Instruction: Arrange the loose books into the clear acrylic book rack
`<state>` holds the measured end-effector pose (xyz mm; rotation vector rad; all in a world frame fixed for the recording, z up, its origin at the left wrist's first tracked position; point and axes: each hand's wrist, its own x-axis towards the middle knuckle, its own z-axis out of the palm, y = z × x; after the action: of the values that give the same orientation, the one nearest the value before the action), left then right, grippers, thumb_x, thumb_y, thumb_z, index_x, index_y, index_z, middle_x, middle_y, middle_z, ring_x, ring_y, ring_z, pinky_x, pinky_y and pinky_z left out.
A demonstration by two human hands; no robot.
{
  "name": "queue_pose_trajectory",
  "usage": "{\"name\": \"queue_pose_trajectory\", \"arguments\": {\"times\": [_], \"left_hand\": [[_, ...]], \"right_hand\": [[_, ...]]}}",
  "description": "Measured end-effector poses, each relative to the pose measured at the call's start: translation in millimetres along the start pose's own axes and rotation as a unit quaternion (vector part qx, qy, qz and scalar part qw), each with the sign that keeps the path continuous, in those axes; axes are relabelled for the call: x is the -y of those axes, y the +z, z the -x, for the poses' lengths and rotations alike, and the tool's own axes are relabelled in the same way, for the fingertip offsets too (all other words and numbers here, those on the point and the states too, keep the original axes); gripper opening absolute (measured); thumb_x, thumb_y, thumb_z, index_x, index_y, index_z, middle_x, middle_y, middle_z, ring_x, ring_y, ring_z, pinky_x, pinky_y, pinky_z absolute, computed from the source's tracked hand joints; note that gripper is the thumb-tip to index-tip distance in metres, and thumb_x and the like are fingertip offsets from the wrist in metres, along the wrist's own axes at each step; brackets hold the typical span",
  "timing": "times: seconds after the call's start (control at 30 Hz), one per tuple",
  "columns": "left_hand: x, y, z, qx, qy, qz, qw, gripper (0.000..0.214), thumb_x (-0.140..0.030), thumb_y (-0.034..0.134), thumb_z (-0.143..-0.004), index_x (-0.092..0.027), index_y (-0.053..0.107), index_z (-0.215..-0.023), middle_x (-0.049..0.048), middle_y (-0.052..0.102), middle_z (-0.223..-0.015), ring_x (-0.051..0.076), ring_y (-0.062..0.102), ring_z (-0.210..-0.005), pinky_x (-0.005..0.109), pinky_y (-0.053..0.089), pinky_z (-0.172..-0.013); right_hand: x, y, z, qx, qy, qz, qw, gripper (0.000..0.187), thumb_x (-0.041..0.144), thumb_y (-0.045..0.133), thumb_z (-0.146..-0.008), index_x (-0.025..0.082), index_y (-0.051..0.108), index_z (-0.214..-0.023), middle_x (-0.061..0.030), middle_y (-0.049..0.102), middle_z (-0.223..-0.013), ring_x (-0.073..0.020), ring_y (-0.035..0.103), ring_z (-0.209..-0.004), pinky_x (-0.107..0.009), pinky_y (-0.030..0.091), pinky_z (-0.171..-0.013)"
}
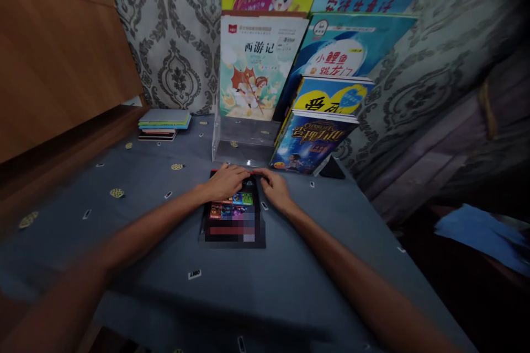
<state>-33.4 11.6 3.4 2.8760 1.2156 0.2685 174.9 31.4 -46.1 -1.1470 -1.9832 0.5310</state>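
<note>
A dark book (223,212) with a black cover, red top edge and rows of small coloured pictures lies flat on the table, its lower part pixelated. My left hand (227,182) rests across its upper part, fingers stretched out flat and covering some of the cover. At the top right corner, my right hand (274,186) reaches to the book's upper edge with its index finger extended and the other fingers loosely bent. Just beyond my hands stands a clear acrylic book stand (244,153) with several books upright in it.
The stand holds a white-and-green storybook (260,66) and a dark blue book (310,140). A small stack of thin books (163,123) lies at the back left, beside a wooden panel (62,60). Blue cloth (480,234) lies past the right edge of the grey-blue tablecloth (149,220).
</note>
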Motion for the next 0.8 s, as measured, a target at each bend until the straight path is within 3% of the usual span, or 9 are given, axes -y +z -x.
{"name": "queue_pose_trajectory", "arguments": {"times": [0.23, 0.53, 0.8], "left_hand": [[1, 7.9, -1, -0.02, 0.019, -0.018, 0.999, 0.039, -0.031, 0.036, -0.103, -0.021, 0.052, -0.137, 0.0093, 0.059, -0.135, 0.025, 0.054, -0.119, 0.042, 0.037, -0.097], [1, 11.0, -1, -0.044, 0.06, -0.004, 0.997, 0.037, -0.03, 0.038, -0.103, -0.021, 0.052, -0.136, 0.0075, 0.058, -0.14, 0.022, 0.053, -0.125, 0.038, 0.038, -0.095], [0, 12.6, 0, -0.057, 0.094, 0.009, 0.994, 0.035, -0.025, 0.039, -0.103, -0.02, 0.054, -0.134, 0.0073, 0.062, -0.136, 0.023, 0.051, -0.129, 0.038, 0.035, -0.096]], "right_hand": [[4, -8, 8, 0.011, -0.029, 0.011, 0.999, 0.042, 0.013, 0.043, -0.087, 0.022, 0.066, -0.121, -0.0073, 0.07, -0.117, -0.0234, 0.063, -0.112, -0.045, 0.049, -0.101], [12, -15, 13, 0.001, -0.046, 0.013, 0.999, 0.04, 0.012, 0.04, -0.091, 0.024, 0.065, -0.12, -0.0071, 0.071, -0.112, -0.0236, 0.063, -0.108, -0.045, 0.052, -0.097], [8, -10, 16, -0.012, -0.048, 0.011, 0.999, 0.042, 0.008, 0.04, -0.087, 0.021, 0.065, -0.119, -0.0095, 0.07, -0.112, -0.0236, 0.063, -0.108, -0.045, 0.052, -0.097]]}}
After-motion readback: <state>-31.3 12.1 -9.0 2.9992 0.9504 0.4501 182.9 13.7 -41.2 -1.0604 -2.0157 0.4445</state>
